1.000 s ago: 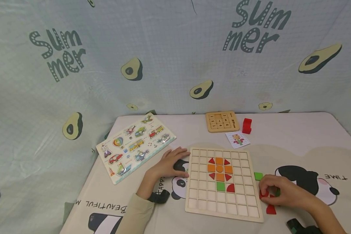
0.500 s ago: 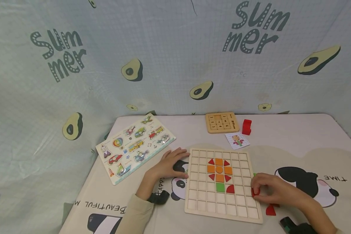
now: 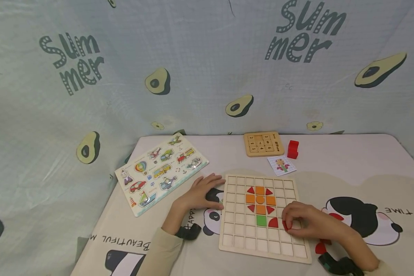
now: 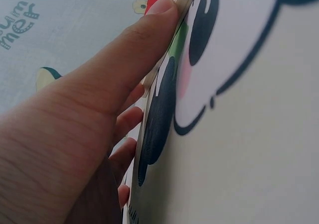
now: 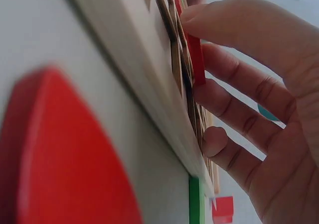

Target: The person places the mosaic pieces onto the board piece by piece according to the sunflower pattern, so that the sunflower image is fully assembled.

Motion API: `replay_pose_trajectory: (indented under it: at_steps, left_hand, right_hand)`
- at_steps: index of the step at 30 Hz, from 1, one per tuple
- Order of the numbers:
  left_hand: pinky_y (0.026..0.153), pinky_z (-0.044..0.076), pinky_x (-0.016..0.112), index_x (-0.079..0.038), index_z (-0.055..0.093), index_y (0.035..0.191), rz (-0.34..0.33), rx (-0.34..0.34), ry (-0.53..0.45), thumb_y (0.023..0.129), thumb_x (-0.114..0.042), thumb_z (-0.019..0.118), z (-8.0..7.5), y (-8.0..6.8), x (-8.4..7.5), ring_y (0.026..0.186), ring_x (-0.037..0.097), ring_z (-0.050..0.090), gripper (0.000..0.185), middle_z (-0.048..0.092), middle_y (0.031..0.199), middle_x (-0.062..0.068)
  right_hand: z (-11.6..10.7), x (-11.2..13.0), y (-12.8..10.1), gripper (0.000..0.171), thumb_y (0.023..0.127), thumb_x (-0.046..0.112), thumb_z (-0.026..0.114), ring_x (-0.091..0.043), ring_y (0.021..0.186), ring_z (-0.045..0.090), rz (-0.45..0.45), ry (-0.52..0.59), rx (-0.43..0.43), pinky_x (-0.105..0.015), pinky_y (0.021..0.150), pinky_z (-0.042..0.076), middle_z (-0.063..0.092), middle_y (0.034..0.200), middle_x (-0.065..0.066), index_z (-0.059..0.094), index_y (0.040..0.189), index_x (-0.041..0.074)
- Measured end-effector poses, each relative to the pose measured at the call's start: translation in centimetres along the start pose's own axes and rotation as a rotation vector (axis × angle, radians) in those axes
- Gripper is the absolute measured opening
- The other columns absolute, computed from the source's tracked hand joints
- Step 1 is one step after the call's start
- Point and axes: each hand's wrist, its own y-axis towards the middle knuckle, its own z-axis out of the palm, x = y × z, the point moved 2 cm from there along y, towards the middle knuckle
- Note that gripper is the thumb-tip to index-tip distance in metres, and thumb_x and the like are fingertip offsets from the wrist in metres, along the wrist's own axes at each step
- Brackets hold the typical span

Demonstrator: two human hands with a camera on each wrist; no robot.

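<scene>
right hand (image 3: 308, 220): pinching a flat red painted piece (image 5: 197, 57), thumb tip on one face, fingers behind. piece is over the right part of the square pale wooden grid board (image 3: 265, 257), to the right of the red quarter-circle piece (image 3: 273, 222). held piece is near edge-on in the right wrist view and mostly hidden in the head view, so can't tell its full shape or whether it touches the grid.

left hand (image 3: 201, 195): thumb and fingertips against the board's left edge, fingers loosely extended, not wrapped round anything.

in the grid: orange round piece (image 3: 260, 199) with orange square pieces (image 3: 260, 190) on its four sides and red triangular pieces (image 3: 250, 208) at the four corners. green square piece (image 3: 261, 220) sits below the lowest orange square, red quarter-circle next to it on the right.

off the board, right side: loose red piece with a curved edge (image 5: 75, 159) on the printed cloth, green block (image 5: 197, 200) just beside the board.

behind the board: printed picture card (image 3: 281, 165), red block-like object (image 3: 293, 149), wooden number puzzle (image 3: 263, 144). vehicle picture puzzle (image 3: 174, 180) at far left, tilted.
</scene>
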Motion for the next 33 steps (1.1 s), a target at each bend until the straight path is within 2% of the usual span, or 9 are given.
replay_pose_trajectory:
  at_steps: [3, 5, 8, 10, 14, 17, 21, 26, 33]
  left_hand:
    - [0.121, 0.006, 0.049, -0.019, 0.041, 0.149, 0.007, 0.001, 0.000, 0.079, -0.046, 0.078, 0.05, 0.07, 0.01, 0.149, 0.025, 0.017, 0.083, 0.032, 0.157, 0.004]
    - [0.121, 0.006, 0.049, -0.019, 0.041, 0.149, 0.007, 0.005, 0.001, 0.080, -0.045, 0.078, 0.06, 0.10, 0.03, 0.150, 0.025, 0.016, 0.083, 0.032, 0.157, 0.004]
    - [0.121, 0.006, 0.049, -0.019, 0.041, 0.149, 0.007, 0.006, -0.002, 0.080, -0.045, 0.078, 0.00, 0.10, 0.02, 0.149, 0.025, 0.016, 0.083, 0.032, 0.157, 0.004]
    - [0.121, 0.005, 0.049, -0.019, 0.040, 0.149, 0.004, 0.009, -0.003, 0.080, -0.045, 0.078, -0.05, 0.08, 0.01, 0.149, 0.025, 0.016, 0.083, 0.032, 0.157, 0.004]
    - [0.121, 0.006, 0.049, -0.019, 0.040, 0.149, 0.002, 0.009, -0.005, 0.080, -0.046, 0.078, -0.13, 0.01, 0.01, 0.149, 0.025, 0.017, 0.083, 0.032, 0.157, 0.004]
    - [0.121, 0.006, 0.049, -0.019, 0.040, 0.149, 0.000, 0.010, -0.005, 0.080, -0.046, 0.077, -0.13, 0.00, 0.05, 0.149, 0.026, 0.016, 0.083, 0.031, 0.157, 0.004]
    - [0.121, 0.006, 0.049, -0.019, 0.040, 0.149, 0.001, 0.007, -0.006, 0.080, -0.046, 0.078, -0.11, -0.01, 0.08, 0.149, 0.026, 0.017, 0.083, 0.032, 0.157, 0.005]
    - [0.121, 0.006, 0.050, -0.019, 0.041, 0.149, 0.005, 0.004, -0.002, 0.080, -0.045, 0.078, -0.13, -0.02, 0.01, 0.149, 0.026, 0.017, 0.083, 0.032, 0.157, 0.005]
    - [0.121, 0.006, 0.048, -0.019, 0.040, 0.149, 0.001, 0.009, 0.020, 0.080, -0.047, 0.077, -0.06, 0.01, 0.10, 0.149, 0.025, 0.017, 0.083, 0.031, 0.158, 0.004]
  right_hand:
    - [0.14, 0.19, 0.38, 0.020, 0.083, 0.016, 0.079, -0.005, 0.096, 0.054, -0.003, -0.013, 0.005, -0.009, 0.099, 0.038, 0.064, 0.100, 0.012, 0.064, 0.087, 0.030]
    - [0.18, 0.39, 0.55, 0.019, 0.084, 0.018, 0.078, -0.005, 0.096, 0.054, 0.013, -0.027, 0.002, -0.010, 0.099, 0.038, 0.063, 0.100, 0.012, 0.065, 0.088, 0.031]
    - [0.22, 0.61, 0.65, 0.016, 0.084, 0.022, 0.078, -0.004, 0.094, 0.054, 0.072, -0.068, -0.017, -0.013, 0.095, 0.045, 0.062, 0.098, 0.015, 0.067, 0.091, 0.031]
    - [0.23, 0.70, 0.65, 0.015, 0.083, 0.028, 0.079, -0.003, 0.092, 0.055, 0.135, -0.087, -0.023, -0.018, 0.086, 0.052, 0.062, 0.098, 0.015, 0.070, 0.095, 0.029]
    - [0.31, 0.79, 0.63, 0.025, 0.082, 0.041, 0.077, -0.003, 0.090, 0.056, 0.242, -0.122, -0.014, -0.023, 0.081, 0.055, 0.064, 0.098, 0.017, 0.073, 0.102, 0.026]
    - [0.41, 0.85, 0.65, 0.026, 0.081, 0.047, 0.076, -0.003, 0.089, 0.056, 0.273, -0.156, -0.008, -0.025, 0.080, 0.055, 0.063, 0.097, 0.019, 0.073, 0.100, 0.029]
    - [0.50, 0.89, 0.70, 0.022, 0.081, 0.046, 0.077, -0.003, 0.088, 0.055, 0.289, -0.162, 0.002, -0.025, 0.080, 0.055, 0.060, 0.095, 0.019, 0.073, 0.097, 0.031]
    - [0.30, 0.95, 0.50, 0.018, 0.082, 0.038, 0.078, -0.005, 0.092, 0.054, 0.285, -0.097, 0.042, -0.023, 0.082, 0.054, 0.060, 0.099, 0.016, 0.072, 0.098, 0.031]
    - [0.29, 0.90, 0.04, 0.018, 0.084, 0.018, 0.077, -0.006, 0.098, 0.054, 0.132, -0.040, 0.040, -0.019, 0.087, 0.052, 0.063, 0.106, 0.008, 0.072, 0.097, 0.028]
